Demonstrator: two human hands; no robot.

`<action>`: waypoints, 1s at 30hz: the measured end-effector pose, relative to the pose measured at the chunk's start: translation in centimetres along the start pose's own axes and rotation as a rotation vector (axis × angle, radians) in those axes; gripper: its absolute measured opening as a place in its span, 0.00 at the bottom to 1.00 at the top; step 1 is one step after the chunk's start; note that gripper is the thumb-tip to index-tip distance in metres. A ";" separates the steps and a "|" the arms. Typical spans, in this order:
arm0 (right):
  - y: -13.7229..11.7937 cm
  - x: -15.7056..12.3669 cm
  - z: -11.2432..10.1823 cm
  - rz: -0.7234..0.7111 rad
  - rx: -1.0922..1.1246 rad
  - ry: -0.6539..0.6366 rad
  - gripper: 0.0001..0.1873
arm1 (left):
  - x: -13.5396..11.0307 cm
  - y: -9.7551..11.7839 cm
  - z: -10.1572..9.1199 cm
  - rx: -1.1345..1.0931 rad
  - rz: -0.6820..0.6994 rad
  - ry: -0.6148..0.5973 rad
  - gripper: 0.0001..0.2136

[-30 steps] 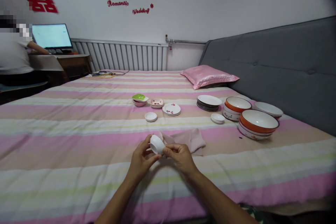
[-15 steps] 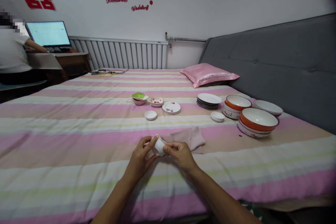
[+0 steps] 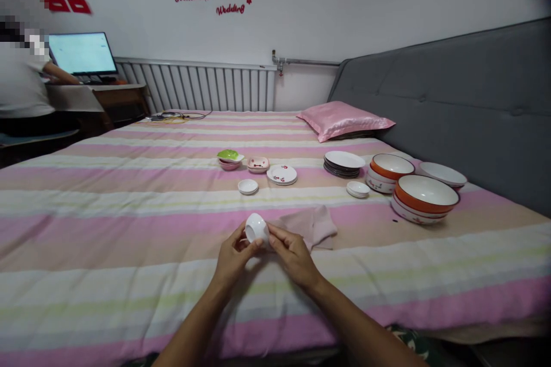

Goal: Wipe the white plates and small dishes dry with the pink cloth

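Note:
A small white cup [image 3: 257, 227], tilted over so that its base ring shows, is held above the bed between both hands. My left hand [image 3: 235, 252] grips it from the left, thumb on the near side. From the right, the fingers and thumb of my right hand [image 3: 293, 249] are closed on its other side. Just beyond the right hand a crumpled pale pink cloth [image 3: 316, 226] lies on the bedspread. Past the cup stand a small white dish [image 3: 248, 186] and small plates with red flower prints [image 3: 282, 174].
Stacked orange-rimmed bowls [image 3: 426, 195], dark-sided plates [image 3: 343, 160] and little white dishes [image 3: 357, 189] stand at the right. A green leaf-shaped dish [image 3: 230, 155] and a pink square dish [image 3: 258, 164] are farther back. A pink pillow [image 3: 344, 119] lies by the grey headboard [image 3: 451, 86]. A person [image 3: 21, 80] sits at a desk, left.
The cup has been turned in my hands and raised slightly, so its base now faces me. The left thumb has shifted down to the cup's lower near side.

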State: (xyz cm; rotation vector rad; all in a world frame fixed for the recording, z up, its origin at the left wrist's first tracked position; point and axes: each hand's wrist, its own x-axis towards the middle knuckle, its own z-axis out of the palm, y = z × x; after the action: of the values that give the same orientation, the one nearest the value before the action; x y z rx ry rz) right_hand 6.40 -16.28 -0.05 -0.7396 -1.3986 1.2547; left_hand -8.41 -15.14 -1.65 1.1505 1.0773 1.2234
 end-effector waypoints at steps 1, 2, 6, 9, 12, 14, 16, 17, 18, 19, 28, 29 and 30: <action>0.0 0.0 0.1 0.005 0.011 -0.001 0.20 | 0.0 0.0 0.0 -0.021 -0.016 -0.004 0.28; 0.0 -0.1 0.1 0.018 0.030 0.004 0.20 | 0.0 0.0 0.0 -0.037 -0.032 -0.011 0.28; 0.5 -0.1 0.1 0.105 0.093 0.063 0.20 | 0.1 -0.2 0.0 -0.085 -0.043 0.006 0.28; 1.1 0.0 0.0 0.156 0.105 0.108 0.15 | 0.1 -0.2 -0.1 -0.109 -0.029 0.066 0.27; 1.8 0.1 -0.2 0.201 0.137 0.154 0.14 | 0.2 -0.1 -0.3 -0.078 -0.051 0.087 0.26; 2.2 0.3 -0.4 0.230 0.164 0.191 0.15 | 0.1 0.0 -0.3 -0.076 -0.069 0.085 0.25; 2.5 0.4 -0.7 0.261 0.192 0.241 0.16 | 0.0 0.2 -0.2 -0.100 -0.086 0.080 0.22; 2.5 0.5 -0.8 0.271 0.201 0.273 0.17 | -0.1 0.3 -0.2 -0.112 -0.097 0.076 0.21; 2.5 0.6 -0.9 0.275 0.207 0.306 0.18 | -0.2 0.4 -0.1 -0.117 -0.110 0.072 0.21; 2.4 0.7 -1.0 0.273 0.212 0.336 0.18 | -0.2 0.5 -0.1 -0.116 -0.120 0.068 0.21; 0.4 -0.2 -0.2 0.024 -0.060 0.273 0.09 | -0.8 -0.2 0.8 -0.143 -0.120 -0.024 0.17; 0.3 -0.5 0.1 -0.021 -0.158 0.229 0.07 | -0.9 -0.3 1.0 -0.170 -0.106 -0.050 0.17; 0.2 -0.8 0.4 -0.066 -0.259 0.184 0.06 | -0.9 -0.3 1.2 -0.197 -0.082 -0.076 0.17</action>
State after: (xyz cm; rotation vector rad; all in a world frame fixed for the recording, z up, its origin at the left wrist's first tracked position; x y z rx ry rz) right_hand 6.14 -17.10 -0.42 -0.9527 -1.4356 0.9385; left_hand -7.24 -16.12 -1.79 0.9843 0.9165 1.1838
